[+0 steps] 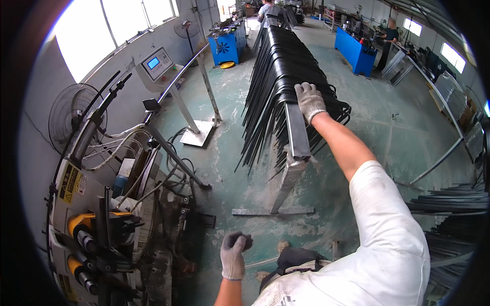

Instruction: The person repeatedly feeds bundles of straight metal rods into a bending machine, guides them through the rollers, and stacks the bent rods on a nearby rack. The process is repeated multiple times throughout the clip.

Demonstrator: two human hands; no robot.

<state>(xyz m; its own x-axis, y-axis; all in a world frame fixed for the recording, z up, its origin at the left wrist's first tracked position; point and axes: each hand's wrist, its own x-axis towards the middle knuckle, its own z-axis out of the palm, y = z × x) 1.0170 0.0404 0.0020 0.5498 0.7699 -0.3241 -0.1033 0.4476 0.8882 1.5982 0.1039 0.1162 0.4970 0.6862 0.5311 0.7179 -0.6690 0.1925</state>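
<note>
Many bent black metal rods (283,61) hang side by side over the bar of a metal stand (297,132). On the near end of this row rests my right hand (309,100) in a knitted work glove, its fingers over the rods; whether it grips one cannot be told. My left hand (235,252), gloved too, is low in front of my body with its fingers curled, apart from the rods. Nothing can be made out in it. To its left stands a bending machine with orange and steel rollers (86,239).
A control panel (157,65) on a post stands at the left, with hoses and cables (178,153) on the floor. A fan (76,114) is by the wall. More rods (451,201) lie at right. Two people are farther back, near blue workbenches (354,53).
</note>
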